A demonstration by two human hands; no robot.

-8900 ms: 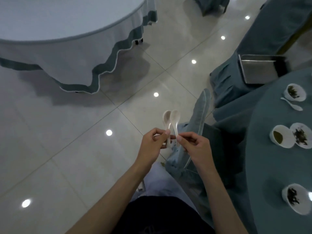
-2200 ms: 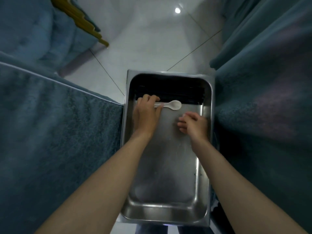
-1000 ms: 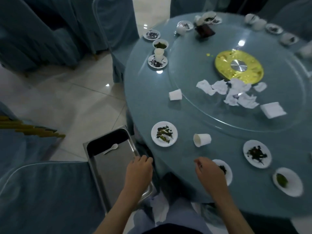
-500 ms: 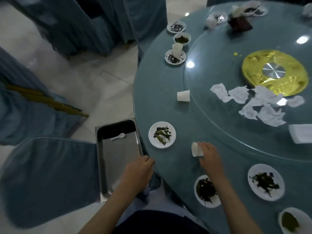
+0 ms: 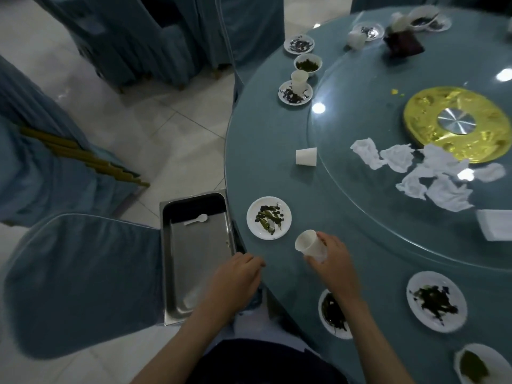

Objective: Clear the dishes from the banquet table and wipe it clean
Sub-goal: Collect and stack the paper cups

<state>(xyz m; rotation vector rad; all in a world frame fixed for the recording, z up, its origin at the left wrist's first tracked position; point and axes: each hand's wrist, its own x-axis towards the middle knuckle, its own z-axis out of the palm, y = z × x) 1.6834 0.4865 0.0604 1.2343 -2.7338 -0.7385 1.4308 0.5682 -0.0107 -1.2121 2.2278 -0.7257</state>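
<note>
My right hand [image 5: 333, 263] grips a white paper cup [image 5: 309, 245] tilted on its side just above the round blue banquet table [image 5: 266, 151]. My left hand [image 5: 235, 281] hovers with loosely curled fingers over the near right rim of a steel pan [image 5: 194, 261], holding nothing. The pan rests on a covered chair seat and holds a white spoon [image 5: 196, 219]. A dirty white plate [image 5: 268, 218] with green scraps lies beside the cup. Another paper cup [image 5: 306, 156] lies on its side further along the table.
More dirty plates [image 5: 436, 300] ring the table's near edge, with small dishes and an upright cup [image 5: 299, 79] further off. Crumpled white napkins [image 5: 415, 173] lie on the glass turntable [image 5: 360, 217] around a gold centre disc [image 5: 455, 124]. A blue covered chair [image 5: 77, 278] stands at left.
My right hand has picked the paper cup up off the table and drawn it a little toward me. The left hand has stayed at the pan's rim. The view has moved closer.
</note>
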